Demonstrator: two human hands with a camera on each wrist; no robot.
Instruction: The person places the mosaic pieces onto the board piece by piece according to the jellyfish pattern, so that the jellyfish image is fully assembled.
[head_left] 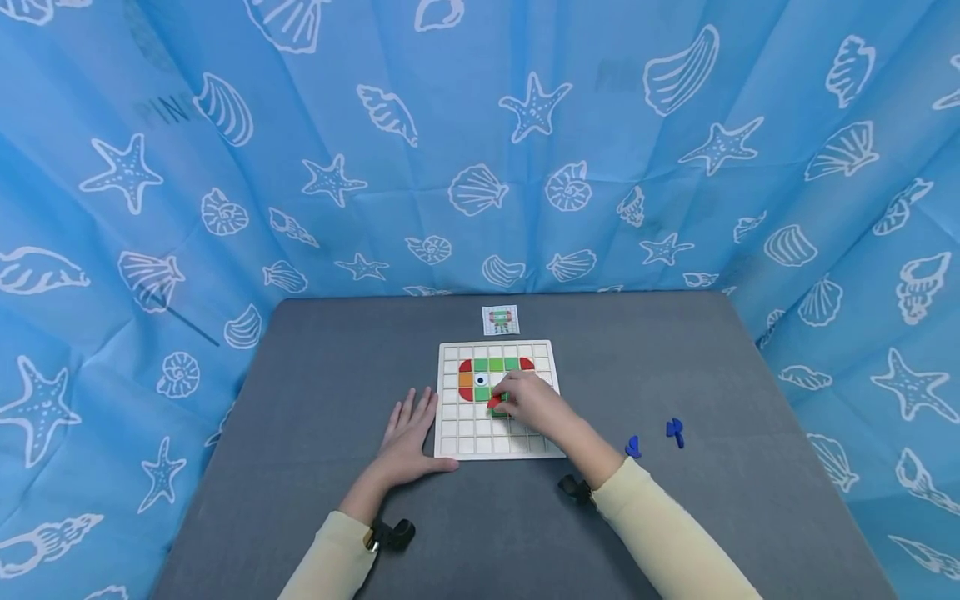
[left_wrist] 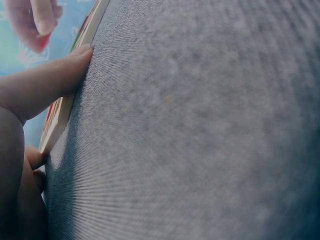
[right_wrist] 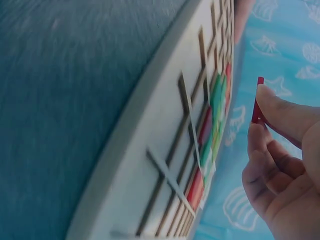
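Observation:
A white grid board lies on the table, with red, green and orange tiles and an eye tile set in its cells. Over the board, my right hand pinches a small flat red tile between thumb and fingertip. That tile is held clear of the grid in the right wrist view. My left hand is spread at the board's front left corner, the thumb along the front edge and fingers by the left side. My right hand hides part of the tile pattern in the head view.
Behind the board lies a small printed card with a coloured grid figure. Several blue pieces sit to the right of my right forearm on the grey table. A blue shell-patterned curtain hangs around the table.

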